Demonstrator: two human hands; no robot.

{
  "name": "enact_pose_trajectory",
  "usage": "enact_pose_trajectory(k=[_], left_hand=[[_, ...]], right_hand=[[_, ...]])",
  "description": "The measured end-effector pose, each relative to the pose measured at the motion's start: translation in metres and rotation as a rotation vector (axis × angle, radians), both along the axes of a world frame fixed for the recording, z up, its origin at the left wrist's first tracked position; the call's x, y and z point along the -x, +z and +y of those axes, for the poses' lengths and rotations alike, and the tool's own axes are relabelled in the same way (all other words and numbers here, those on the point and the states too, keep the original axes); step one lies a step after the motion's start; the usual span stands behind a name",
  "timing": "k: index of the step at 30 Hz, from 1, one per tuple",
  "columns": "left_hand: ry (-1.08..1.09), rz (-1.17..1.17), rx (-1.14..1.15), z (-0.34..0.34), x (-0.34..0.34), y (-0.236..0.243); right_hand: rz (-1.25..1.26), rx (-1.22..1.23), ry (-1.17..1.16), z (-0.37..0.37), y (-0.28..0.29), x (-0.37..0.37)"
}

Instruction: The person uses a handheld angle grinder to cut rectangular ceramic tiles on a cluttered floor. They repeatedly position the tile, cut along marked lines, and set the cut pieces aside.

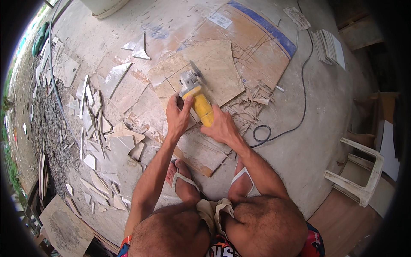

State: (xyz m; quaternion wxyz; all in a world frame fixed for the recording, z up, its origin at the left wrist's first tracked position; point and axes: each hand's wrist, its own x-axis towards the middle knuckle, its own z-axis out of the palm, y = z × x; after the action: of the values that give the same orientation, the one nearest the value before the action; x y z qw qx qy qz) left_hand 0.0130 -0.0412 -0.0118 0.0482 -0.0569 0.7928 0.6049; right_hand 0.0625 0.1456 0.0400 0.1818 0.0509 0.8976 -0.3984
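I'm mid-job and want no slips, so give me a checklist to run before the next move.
1. Two-handed grip on the yellow angle grinder: ok; left hand near its front, right hand at its rear.
2. Disc stopped: cannot tell from a still.
3. Black cord clear of the disc: ok; its visible stretch runs off to the right.
4. Hand protection: not ok; both hands are bare.
5. Foot protection: not ok; open flip-flops only.
6. Tan slab secured: cannot tell; no clamp shows.
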Motion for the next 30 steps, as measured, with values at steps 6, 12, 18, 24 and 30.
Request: enact_pose_trajectory(k=[6, 12, 18, 24, 30], left_hand=[[0.001, 0.024, 0.003, 0.002, -0.006, 0.003], [0.018, 0.022, -0.032, 0.006, -0.011, 0.005], [0.024, 0.04, -0.059, 0.007, -0.015, -0.001], [0.027, 0.063, -0.01, 0.008, -0.018, -0.003], [0.023, 0.051, -0.047, 0.012, -0.024, 0.004]], right_hand=[[-0.007, 0.018, -0.007, 0.002, 0.0, -0.005], [-0.015, 0.034, -0.022, 0.005, 0.0, -0.01], [-0.03, 0.016, -0.04, 0.006, -0.003, -0.015], [-0.006, 0.006, -0.038, 0.008, -0.005, -0.02], [-0.049, -0.001, -0.037, 0.01, 0.0, -0.023]])
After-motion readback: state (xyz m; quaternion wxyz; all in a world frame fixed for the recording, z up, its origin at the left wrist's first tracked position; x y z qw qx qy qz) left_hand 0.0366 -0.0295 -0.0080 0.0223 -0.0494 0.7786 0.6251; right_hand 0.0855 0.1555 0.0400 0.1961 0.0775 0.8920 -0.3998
